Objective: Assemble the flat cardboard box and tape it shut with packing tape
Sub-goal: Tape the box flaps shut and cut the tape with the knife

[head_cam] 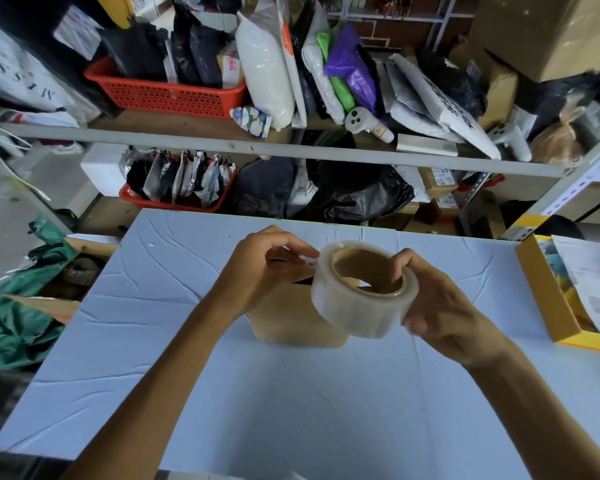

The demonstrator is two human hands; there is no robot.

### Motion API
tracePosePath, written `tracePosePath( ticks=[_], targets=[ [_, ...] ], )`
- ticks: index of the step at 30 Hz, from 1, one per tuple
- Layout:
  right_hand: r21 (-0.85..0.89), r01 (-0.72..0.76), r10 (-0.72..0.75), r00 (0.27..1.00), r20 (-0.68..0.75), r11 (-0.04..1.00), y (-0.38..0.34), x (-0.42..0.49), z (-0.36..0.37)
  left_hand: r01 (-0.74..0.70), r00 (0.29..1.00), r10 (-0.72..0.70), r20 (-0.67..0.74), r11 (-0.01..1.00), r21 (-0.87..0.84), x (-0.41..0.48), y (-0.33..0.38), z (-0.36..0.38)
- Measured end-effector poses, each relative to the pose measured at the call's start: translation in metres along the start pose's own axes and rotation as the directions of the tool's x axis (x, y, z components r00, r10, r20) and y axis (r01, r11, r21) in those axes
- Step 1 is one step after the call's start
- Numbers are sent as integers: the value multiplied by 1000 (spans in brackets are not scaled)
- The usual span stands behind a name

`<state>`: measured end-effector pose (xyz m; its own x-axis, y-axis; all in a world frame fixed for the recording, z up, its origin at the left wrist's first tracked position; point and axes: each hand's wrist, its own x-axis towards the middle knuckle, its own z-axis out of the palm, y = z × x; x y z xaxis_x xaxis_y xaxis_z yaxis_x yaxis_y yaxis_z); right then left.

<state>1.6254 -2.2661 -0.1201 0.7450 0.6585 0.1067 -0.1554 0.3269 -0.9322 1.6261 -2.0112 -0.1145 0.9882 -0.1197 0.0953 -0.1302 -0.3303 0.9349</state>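
Centrally, the right grip (440, 306) is clutching the packing tape roll (354, 306) while the left grip (267, 268) is pinching its left edge, above the cardboard box (291, 322) sitting on the blue surface (153, 341).

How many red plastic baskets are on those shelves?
2. The upper red perforated plastic basket sits on the top shelf at left; the lower red basket sits on the shelf below. Clutter may hide more.

A pale blue table (146, 348) with a creased top filled the near ground. Beyond it stood a grey metal shelf rack (222, 142) crammed with parcels and bags, holding an upper red basket (167, 97) and a lower red basket (132, 199). Grey floor (7, 216) showed at the far left.
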Motion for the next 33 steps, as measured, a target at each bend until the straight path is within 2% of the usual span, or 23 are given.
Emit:
tracePosePath(
  ticks=[1,3,7,10,12,14,16,18,22,24,26,27,28,29,31,32,33],
  targets=[
    [-20,8,-8,1000,25,1000,2,-1,1,-23,999,25,-47,999,44,1,0,2],
    [-45,9,-10,1000,-7,999,5,-3,1,-43,995,45,-86,999,27,3,-1,1],
    [69,-14,17,999,-45,998,9,-6,0,-24,997,20,-71,998,-62,5,-2,-2],
    [-42,26,-31,991,-128,999,15,-5,5,-18,978,-6,-210,993,-113,6,0,10],
    [-24,70,-73,978,-197,997,18,-5,9,6,962,-43,-269,990,-138,7,0,15],
    [-2,100,-97,966,-238,995,15,-4,11,17,972,-49,-231,990,-141,7,0,13],
    [-45,99,-107,962,-252,994,12,-5,10,32,989,-51,-136,989,-141,6,1,9],
    [-93,107,-128,956,-262,990,9,-6,9,73,991,-88,-99,986,-149,5,-1,8],
    [-156,106,-137,969,-205,982,9,-3,5,207,955,-244,-168,955,-212,2,-10,10],
    [-287,83,-138,974,-178,954,7,-2,5,246,940,-276,-200,956,-163,-2,-17,11],
    [-503,-3,-120,970,-213,864,2,-1,2,259,928,-264,-264,964,-52,-6,-25,5],
    [-630,-87,-104,960,-260,772,-1,-1,-1,277,910,-267,-316,961,-16,-8,-31,-1],
    [-751,-191,-99,942,-322,632,-1,-2,-6,298,883,-281,-375,954,-13,-11,-36,-10],
    [-844,-302,-119,914,-389,444,-1,-3,-10,308,860,-295,-416,951,-38,-14,-41,-18],
    [-876,-478,-207,852,-481,65,3,-5,-12,283,866,-258,-429,959,-6,-22,-47,-26],
    [-858,-514,-227,839,-495,-27,5,-5,-12,265,876,-215,-431,962,59,-26,-47,-25],
    [-853,-520,-223,837,-500,-43,6,-5,-10,247,881,-183,-437,964,94,-29,-49,-24]
  ],
)
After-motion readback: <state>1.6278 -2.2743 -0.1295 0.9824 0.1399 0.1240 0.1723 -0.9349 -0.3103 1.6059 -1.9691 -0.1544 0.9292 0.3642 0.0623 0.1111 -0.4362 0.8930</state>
